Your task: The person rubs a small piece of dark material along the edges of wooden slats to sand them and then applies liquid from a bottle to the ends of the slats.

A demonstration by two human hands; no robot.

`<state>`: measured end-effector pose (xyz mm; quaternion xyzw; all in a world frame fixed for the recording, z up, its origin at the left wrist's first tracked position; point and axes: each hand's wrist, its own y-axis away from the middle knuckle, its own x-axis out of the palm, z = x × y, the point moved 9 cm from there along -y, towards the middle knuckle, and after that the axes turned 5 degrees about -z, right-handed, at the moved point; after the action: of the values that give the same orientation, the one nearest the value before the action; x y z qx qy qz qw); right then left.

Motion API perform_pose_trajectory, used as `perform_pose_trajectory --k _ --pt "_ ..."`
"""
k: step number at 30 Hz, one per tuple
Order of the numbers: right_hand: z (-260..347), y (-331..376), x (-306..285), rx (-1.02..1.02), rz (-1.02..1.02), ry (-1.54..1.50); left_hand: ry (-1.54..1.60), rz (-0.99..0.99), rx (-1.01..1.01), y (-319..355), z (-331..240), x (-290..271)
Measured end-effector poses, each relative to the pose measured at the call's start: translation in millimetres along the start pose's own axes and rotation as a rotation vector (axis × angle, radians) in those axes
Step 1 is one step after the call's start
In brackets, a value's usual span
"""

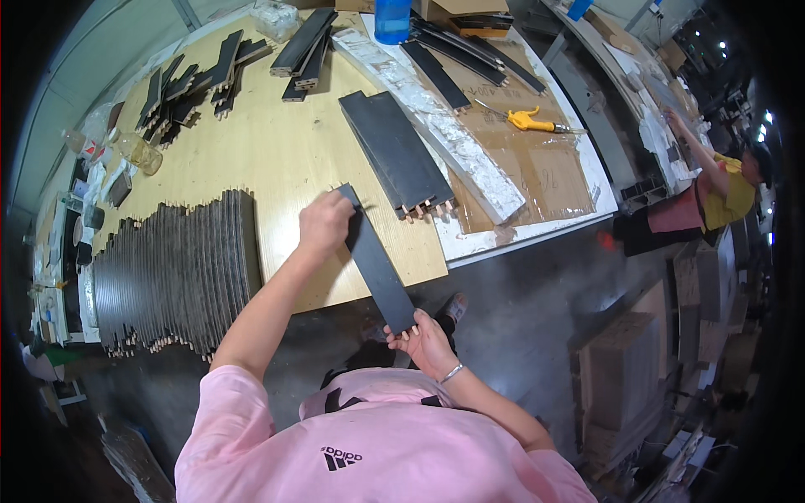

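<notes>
A long black wooden board (375, 264) slants from over the table toward my body, its near end beyond the table's edge. My left hand (325, 222) is closed at its far end, the fingertips partly hidden. My right hand (426, 342) grips the near end, where several short wooden dowels stick out by my fingers. Left of my left forearm, a long row of similar boards (180, 268) stands on edge, dowels showing at the ends. Beyond the held board, a small stack of black boards (396, 153) lies flat, pale dowels at its near end.
More black boards lie in a loose pile (197, 84) at the far left of the wooden table (289, 159). A white-coated plank (436, 126), a yellow air gun (530, 120) and a blue container (392, 21) are farther right. At the right, a person (713, 193) works at another bench.
</notes>
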<state>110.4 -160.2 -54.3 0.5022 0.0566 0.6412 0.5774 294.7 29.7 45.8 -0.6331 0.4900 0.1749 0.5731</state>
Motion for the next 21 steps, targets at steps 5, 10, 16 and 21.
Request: perform_pose_trajectory --k 5,10,16,21 --pt "-2.8 -0.7 5.4 0.009 0.03 0.004 -0.135 -0.063 -0.172 -20.3 41.7 -7.0" --pt "-3.9 -0.8 -1.9 0.02 0.006 -0.042 0.11 0.08 0.01 24.9 -41.8 1.7" --pt "-10.2 -4.3 7.6 0.07 0.046 -0.052 -0.091 -0.03 -0.239 -2.5 36.6 -7.5" --pt "-17.2 -17.5 -8.4 0.191 0.287 -0.353 0.293 0.193 0.147 95.7 -134.8 -15.1"
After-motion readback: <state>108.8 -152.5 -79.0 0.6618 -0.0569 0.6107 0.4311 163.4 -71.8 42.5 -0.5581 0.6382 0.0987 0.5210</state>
